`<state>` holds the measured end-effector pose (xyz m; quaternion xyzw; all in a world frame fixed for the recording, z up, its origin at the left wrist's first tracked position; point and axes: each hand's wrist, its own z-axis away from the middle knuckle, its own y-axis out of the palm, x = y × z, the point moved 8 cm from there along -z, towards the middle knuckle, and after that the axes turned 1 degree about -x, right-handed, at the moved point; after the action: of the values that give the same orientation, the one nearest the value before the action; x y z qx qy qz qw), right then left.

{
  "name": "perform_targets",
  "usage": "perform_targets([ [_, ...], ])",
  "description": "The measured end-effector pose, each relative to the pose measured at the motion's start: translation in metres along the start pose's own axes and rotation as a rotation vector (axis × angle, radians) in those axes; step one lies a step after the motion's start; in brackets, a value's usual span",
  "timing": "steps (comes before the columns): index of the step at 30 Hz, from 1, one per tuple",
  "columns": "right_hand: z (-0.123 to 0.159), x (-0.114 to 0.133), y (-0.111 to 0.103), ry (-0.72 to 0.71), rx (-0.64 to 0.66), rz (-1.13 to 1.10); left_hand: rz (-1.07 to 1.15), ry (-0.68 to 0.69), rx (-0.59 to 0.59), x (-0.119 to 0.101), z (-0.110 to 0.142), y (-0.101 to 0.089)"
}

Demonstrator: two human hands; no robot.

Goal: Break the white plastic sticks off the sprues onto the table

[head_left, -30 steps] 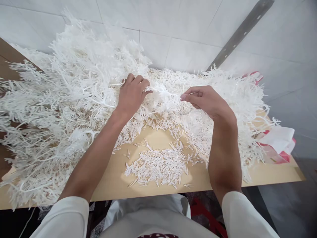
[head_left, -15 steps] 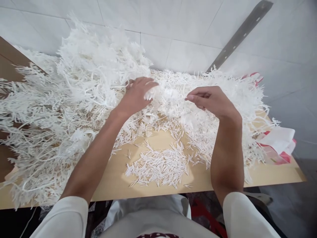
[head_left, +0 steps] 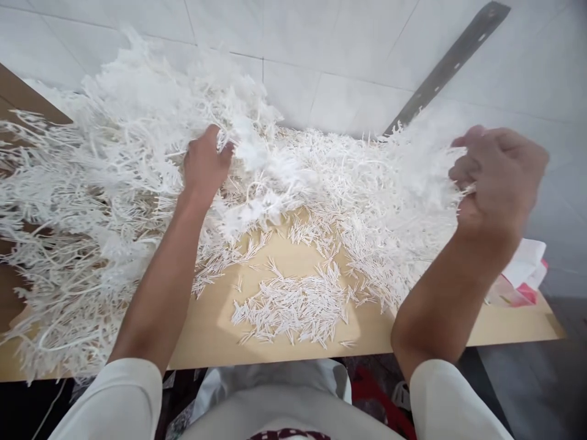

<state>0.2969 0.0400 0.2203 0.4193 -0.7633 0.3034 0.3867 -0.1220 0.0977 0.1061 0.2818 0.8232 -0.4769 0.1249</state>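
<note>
A big heap of white branched plastic strips (head_left: 105,183) covers the left and back of a pale wooden board (head_left: 220,342). My left hand (head_left: 205,162) reaches into the heap, its fingers curled round a clump of white strips. Out at the right my right hand (head_left: 498,174) is raised and blurred, closed on a white strip that trails back toward the pile. Small loose white sticks (head_left: 293,308) lie scattered on the board in front of me.
A white tiled wall (head_left: 343,55) stands behind the board, with a grey metal bar (head_left: 447,64) leaning on it. A red and white plastic bag (head_left: 520,275) lies at the board's right end. The board's near edge is by my lap.
My right hand has swung up and to the right, pulling a strip out of the pile. My left hand has moved left and back, deeper into the heap.
</note>
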Motion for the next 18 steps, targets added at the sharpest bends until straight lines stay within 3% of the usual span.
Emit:
perform_targets([
  [2, -0.003, 0.002, -0.004, 0.01, -0.007, -0.058, -0.023, -0.094, 0.02, -0.006, 0.002, 0.002],
  [7, 0.008, 0.007, 0.033, 0.039, 0.102, -0.129, -0.029, 0.081, 0.211, -0.078, 0.014, 0.015],
  [12, 0.024, 0.006, 0.068, 0.09, 0.281, -0.228, -0.11, 0.154, 0.368, -0.102, 0.038, 0.007],
  [14, 0.028, 0.003, 0.079, 0.092, 0.379, -0.185, -0.144, 0.139, 0.299, -0.117, 0.044, -0.01],
  [16, 0.031, 0.0, 0.085, 0.078, 0.421, -0.127, -0.137, 0.085, 0.144, -0.139, 0.046, -0.031],
  [18, 0.031, -0.004, 0.086, 0.075, 0.409, -0.118, -0.125, 0.074, 0.076, -0.163, 0.048, -0.035],
])
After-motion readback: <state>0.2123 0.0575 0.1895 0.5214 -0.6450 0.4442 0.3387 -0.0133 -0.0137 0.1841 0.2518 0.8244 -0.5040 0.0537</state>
